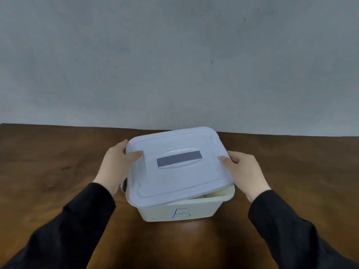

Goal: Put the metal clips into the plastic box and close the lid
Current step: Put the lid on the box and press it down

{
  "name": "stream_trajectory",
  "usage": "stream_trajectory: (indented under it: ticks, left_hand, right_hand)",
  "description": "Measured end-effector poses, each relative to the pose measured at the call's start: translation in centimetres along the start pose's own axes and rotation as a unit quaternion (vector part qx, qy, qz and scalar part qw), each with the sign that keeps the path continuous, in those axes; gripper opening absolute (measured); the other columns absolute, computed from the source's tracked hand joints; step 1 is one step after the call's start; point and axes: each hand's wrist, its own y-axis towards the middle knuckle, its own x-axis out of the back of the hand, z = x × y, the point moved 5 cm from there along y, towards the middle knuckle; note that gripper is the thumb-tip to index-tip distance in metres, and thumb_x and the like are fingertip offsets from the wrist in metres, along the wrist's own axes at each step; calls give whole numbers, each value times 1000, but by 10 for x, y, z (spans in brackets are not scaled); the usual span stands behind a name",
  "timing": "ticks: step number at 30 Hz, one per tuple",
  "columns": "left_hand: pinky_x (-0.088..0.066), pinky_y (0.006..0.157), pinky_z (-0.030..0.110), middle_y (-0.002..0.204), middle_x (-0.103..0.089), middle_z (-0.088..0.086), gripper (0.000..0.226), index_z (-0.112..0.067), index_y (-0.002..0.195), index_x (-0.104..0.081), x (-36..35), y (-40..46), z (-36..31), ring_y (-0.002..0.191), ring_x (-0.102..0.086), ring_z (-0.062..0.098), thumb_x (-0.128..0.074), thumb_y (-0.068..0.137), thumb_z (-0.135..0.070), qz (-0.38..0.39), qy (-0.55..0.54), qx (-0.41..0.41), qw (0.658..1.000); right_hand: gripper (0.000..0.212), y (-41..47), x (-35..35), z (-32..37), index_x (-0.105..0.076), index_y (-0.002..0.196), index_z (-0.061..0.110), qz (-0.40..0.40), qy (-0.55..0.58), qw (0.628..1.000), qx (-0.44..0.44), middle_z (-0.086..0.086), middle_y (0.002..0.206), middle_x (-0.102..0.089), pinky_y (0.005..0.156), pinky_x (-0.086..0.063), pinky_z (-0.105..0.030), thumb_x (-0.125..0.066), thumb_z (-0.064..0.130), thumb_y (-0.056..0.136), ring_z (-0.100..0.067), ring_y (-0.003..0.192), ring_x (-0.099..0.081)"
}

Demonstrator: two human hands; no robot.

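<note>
Here, one wooden table is carrying one plastic box; you are holding its one lid tilted over it, your left hand and right hand grasping opposite edges. Clips hidden.

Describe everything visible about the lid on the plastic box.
The lid is a pale bluish-white rounded rectangle of smooth plastic, with a raised border line and a moulded central handle bearing a grey strip. It sits skewed and tilted over the cream box, not seated: the box's near right corner shows open beneath it. The left hand grips its left edge, thumb on top; the right hand holds its right edge.
</note>
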Motion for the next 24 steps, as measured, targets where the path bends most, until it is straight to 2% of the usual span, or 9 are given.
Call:
stream_trajectory:
  ticks: [2,6,10,13,15,17,19,21,24]
  left_hand:
    - [-41,112,44,158,-44,4,69,-13,159,-34,-2,14,6,141,-44,28,-62,99,-32,3,59,-13,998]
    - [-38,114,45,155,-47,10,66,-6,155,-37,-8,24,14,141,-44,32,-54,101,-38,34,118,-5,992]
    - [-43,107,48,147,-55,15,63,-3,147,-45,-14,27,27,133,-52,38,-55,97,-42,63,110,21,992]
    - [-42,107,38,158,-44,1,69,-18,160,-31,-14,24,25,140,-46,26,-56,99,-41,87,131,16,987]
    - [-46,106,45,159,-42,-2,74,-25,162,-21,-12,21,25,137,-50,27,-55,99,-42,108,146,16,983]
    - [-51,103,48,156,-46,-5,75,-31,163,-17,-12,18,28,132,-54,25,-54,99,-46,118,148,16,982]
    - [-49,105,45,155,-47,-7,75,-34,162,-16,-12,17,31,133,-53,22,-54,99,-47,118,119,16,986]
    - [-45,106,38,156,-46,-8,75,-34,162,-16,-15,16,32,135,-51,21,-55,99,-45,121,97,16,988]
    - [-48,95,33,150,-52,-10,74,-35,161,-21,-17,11,36,129,-57,20,-57,98,-48,115,90,22,989]
  right_hand:
    - [24,0,-2,-3,-77,95,18,6,-48,999,-15,0,89,-76,79,-61,-45,-59,35,95,-22,86,-71]
    - [26,1,-1,-5,-75,93,11,14,-98,995,-25,-1,86,-73,78,-60,-44,-62,34,93,-18,78,-68]
    - [19,-1,-1,-8,-74,101,18,19,-127,992,-17,12,84,-62,65,-54,-26,-61,32,96,-5,73,-58]
    - [26,0,-2,-12,-77,98,15,21,-145,989,-26,-7,96,-74,76,-61,-45,-60,35,95,-23,84,-70]
    - [31,0,0,-15,-75,103,9,1,-155,988,-28,-15,103,-72,80,-59,-50,-59,35,95,-33,91,-68]
    - [35,-1,1,-17,-72,114,11,-19,-175,984,-15,-9,106,-66,69,-58,-37,-58,37,96,-23,84,-65]
    - [36,-2,1,-18,-70,122,18,-29,-185,982,-4,2,108,-57,61,-47,-22,-58,41,96,-9,77,-57]
    - [37,0,1,-21,-70,121,19,-28,-179,983,-14,3,112,-56,60,-45,-20,-57,43,96,-8,78,-55]
    - [40,2,2,-23,-70,122,21,-21,-176,984,-27,4,116,-59,65,-52,-25,-57,46,95,-8,78,-58]
